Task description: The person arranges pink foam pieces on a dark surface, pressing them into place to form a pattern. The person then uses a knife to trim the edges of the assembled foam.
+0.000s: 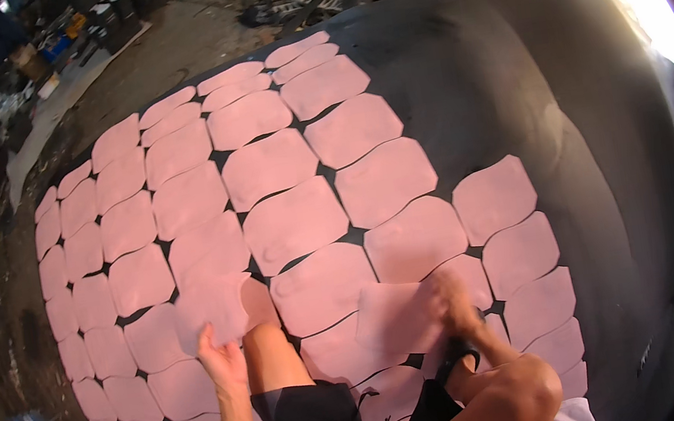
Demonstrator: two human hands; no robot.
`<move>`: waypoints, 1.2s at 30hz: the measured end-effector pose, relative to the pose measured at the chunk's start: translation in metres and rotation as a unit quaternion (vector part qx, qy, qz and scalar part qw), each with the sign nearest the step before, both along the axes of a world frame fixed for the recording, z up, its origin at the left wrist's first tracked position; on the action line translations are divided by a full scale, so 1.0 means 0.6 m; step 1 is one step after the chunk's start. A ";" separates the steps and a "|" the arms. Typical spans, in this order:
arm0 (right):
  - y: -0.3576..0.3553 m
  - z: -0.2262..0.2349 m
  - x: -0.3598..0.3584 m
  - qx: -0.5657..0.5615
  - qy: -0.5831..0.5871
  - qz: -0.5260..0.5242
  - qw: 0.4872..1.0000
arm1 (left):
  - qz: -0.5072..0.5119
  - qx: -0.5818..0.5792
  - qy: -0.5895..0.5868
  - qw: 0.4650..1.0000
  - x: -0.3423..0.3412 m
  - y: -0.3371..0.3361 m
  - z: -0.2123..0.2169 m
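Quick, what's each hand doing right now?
Left hand: closed on the edge of a pink sheet, lifting it off the black mat.
Right hand: blurred, on another pink sheet; grip cannot be told.

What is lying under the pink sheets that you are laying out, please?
A large black mat lies under the pink sheets; it shows in the gaps between them and bare on the right. What is beneath the mat is covered.

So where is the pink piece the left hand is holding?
In the head view the left hand pinches a loose pink piece low and left of centre, lying over the rows of pink pieces on the black sheet.
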State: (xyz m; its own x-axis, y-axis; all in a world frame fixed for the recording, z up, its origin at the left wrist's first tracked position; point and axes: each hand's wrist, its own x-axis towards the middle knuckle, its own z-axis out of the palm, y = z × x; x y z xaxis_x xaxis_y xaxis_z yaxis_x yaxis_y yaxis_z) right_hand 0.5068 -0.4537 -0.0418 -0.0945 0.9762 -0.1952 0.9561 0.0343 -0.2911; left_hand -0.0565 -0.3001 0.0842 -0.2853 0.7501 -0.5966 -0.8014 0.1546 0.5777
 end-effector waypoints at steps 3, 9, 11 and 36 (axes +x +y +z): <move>0.009 0.125 -0.114 -0.049 0.036 -0.059 0.996 | -0.030 -0.002 0.003 1.000 0.072 -0.084 -0.061; 0.102 0.163 -0.058 -0.296 0.063 -0.156 0.940 | -0.171 -0.041 0.092 0.980 0.071 -0.090 -0.062; 0.136 0.247 -0.099 -0.350 0.075 -0.081 0.930 | -0.217 -0.061 0.165 0.960 0.071 -0.078 -0.039; 0.573 0.233 -0.154 0.057 0.384 -0.023 0.921 | -0.110 0.150 0.123 0.975 0.173 0.066 0.086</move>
State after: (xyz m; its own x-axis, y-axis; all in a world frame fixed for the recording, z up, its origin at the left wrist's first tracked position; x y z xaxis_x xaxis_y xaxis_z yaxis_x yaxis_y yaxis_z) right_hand 0.4144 -0.1099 0.0980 -0.1206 0.9926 0.0163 0.4702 0.0715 -0.8797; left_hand 0.0476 -0.2604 0.1360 -0.2041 0.9396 -0.2750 -0.5990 0.1023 0.7942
